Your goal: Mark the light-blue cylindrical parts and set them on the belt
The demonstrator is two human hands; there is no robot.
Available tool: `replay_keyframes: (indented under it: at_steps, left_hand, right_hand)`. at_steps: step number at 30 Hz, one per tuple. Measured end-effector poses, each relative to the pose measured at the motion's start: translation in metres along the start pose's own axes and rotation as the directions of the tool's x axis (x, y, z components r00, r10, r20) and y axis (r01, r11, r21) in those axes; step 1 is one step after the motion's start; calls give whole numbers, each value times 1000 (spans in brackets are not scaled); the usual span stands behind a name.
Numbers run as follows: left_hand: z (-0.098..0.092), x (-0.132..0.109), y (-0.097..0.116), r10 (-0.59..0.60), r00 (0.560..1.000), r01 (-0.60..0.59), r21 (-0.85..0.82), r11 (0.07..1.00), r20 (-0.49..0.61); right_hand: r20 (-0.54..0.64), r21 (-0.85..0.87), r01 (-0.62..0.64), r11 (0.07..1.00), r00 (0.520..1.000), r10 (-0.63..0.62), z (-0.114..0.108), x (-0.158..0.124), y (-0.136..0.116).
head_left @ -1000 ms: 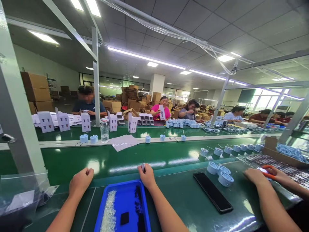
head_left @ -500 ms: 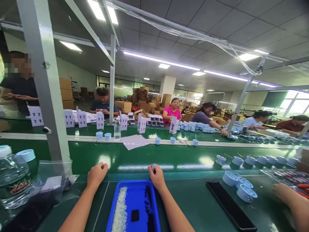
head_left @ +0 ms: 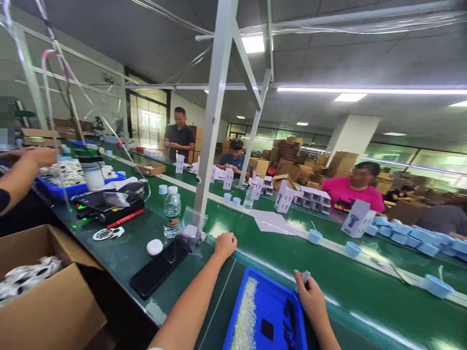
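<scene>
- Room to move: left of the blue tray, a strip of the green worktop runs away from the camera, its near edge dropping off beside a cardboard box. Right of the blue tray, the green conveyor belt shows long open stretches, cut across by a pale divider rail.
- Hands: they are well apart, with the blue tray between them. The left hand rests curled at the tray's far left corner, on the worktop's edge, holding nothing that shows. The right hand is just above the tray's far right rim, pinching a small pale piece in its fingers; the piece is too small to identify.
- The blue tray: it holds a band of clear grains, a small black square and a dark strip.
- Left of the blue tray: a co-worker's hand reaches over a second blue tray of white packets. The cardboard box holds silvery packets. A black device with green lights, a black phone, a white round object, a plastic water bottle and a clear plastic bag sit on the worktop.
- Right of the blue tray: a white sheet, white printed boxes and pale blue round cups lie along the conveyor belts.
</scene>
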State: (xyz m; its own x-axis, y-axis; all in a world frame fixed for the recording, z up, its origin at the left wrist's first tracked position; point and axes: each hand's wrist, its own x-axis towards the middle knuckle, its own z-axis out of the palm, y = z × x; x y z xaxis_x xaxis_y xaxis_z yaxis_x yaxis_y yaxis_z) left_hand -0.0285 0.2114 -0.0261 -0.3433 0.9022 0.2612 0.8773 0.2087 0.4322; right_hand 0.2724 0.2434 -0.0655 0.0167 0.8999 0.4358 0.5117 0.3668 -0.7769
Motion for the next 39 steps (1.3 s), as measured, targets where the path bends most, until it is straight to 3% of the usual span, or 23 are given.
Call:
replay_keyframes:
  at_steps: [9,13,18,22,26,30,33,39]
  left_hand:
    - [9,2,7,22,1000,-23,66,998,5]
    - [11,-5,8,11,997,-3,99,995,-79]
    - [4,-33,6,-19,975,45,117,992,-220]
    - [-12,-57,-3,-145,922,215,163,963,-358]
    - [-31,-71,-21,-351,807,462,137,876,-475]
    - [-44,-79,-29,-431,745,537,75,840,-510]
    - [-47,-82,-24,-411,762,507,67,859,-500]
    - [-35,-86,-16,-283,903,330,101,938,-323]
  right_hand:
    - [44,-39,-111,993,993,112,-5,-2,-4]
    - [58,-30,-170,985,984,171,-6,-1,-6]
    - [95,-22,-232,972,968,233,-9,0,-7]
    - [106,-14,-222,975,969,223,-10,0,-7]
    - [97,-4,-228,974,969,227,-10,1,-6]
    - [90,11,-232,973,969,231,-10,-1,-4]
    - [79,14,-213,977,974,212,-9,-2,-3]
    - [68,13,-205,979,977,203,-9,-3,-2]
